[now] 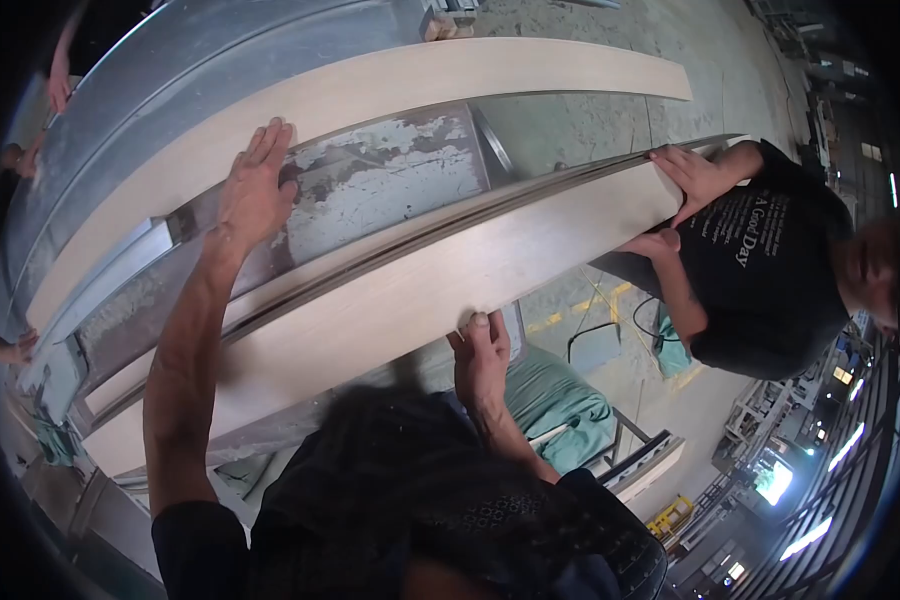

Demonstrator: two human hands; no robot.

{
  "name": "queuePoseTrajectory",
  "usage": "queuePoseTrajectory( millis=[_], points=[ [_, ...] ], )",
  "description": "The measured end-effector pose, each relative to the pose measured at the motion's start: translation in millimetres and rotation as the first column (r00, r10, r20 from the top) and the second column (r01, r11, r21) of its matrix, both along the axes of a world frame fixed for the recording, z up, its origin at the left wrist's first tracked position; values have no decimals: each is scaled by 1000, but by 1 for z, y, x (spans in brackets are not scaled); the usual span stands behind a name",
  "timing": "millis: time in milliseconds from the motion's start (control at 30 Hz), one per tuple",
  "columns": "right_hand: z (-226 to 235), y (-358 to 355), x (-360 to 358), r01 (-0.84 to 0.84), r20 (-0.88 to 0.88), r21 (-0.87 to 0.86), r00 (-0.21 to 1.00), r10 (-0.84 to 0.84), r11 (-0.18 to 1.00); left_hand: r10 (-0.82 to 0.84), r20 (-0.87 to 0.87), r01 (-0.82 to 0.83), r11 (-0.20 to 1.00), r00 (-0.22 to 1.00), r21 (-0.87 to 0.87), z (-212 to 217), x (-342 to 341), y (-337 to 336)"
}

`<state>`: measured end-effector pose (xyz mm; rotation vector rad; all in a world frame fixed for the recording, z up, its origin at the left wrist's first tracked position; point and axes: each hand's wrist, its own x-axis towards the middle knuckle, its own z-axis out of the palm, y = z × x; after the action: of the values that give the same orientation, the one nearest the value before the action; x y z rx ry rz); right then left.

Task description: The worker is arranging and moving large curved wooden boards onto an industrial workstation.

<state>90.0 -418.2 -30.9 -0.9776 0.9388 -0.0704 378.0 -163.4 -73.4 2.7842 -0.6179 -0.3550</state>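
A long pale wooden board [400, 300] lies nearest me on top of a stack of similar boards [450, 222]. My right hand [482, 360] grips its near edge, thumb on top; the fingers partly vanish beneath it. My left hand [255, 190] reaches across the stack, fingers stretched out and flat at the near edge of another long pale board [390, 85] farther away. It holds nothing. On my right, a co-worker in a dark shirt has both hands [695, 180] at the far end of the near board and stack.
Under the boards stands a worn table [390, 190] with peeling paint. A grey metal surface [230, 60] runs behind the far board. Another person's hand [58, 90] shows at the upper left. Green fabric [560, 400] lies below the near board, by yellow floor markings [570, 312].
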Motion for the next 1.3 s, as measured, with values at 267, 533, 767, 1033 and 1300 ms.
queuePoseTrajectory(
  millis=[267, 533, 767, 1033, 1300],
  points=[
    [9, -13, 6, -32, -57, 9, 998, 33, 999, -19, 9, 20, 1000, 1000, -6, 7, 4, -23],
    [15, -12, 7, 56, -7, 81, 998, -55, 995, -127, -89, 127, 992, 988, 0, 20, 18, -33],
    [26, -6, -5, -143, -192, -39, 972, 133, 989, -146, -177, 144, 989, 973, -24, 18, 25, -41],
    [37, -4, -6, -202, -166, -17, 966, 196, 979, -199, -120, 198, 980, 973, -18, 16, 26, -57],
    [33, 6, -2, -187, -133, -95, 976, 174, 978, -233, -69, 229, 972, 970, -60, 5, 27, -63]
  ],
)
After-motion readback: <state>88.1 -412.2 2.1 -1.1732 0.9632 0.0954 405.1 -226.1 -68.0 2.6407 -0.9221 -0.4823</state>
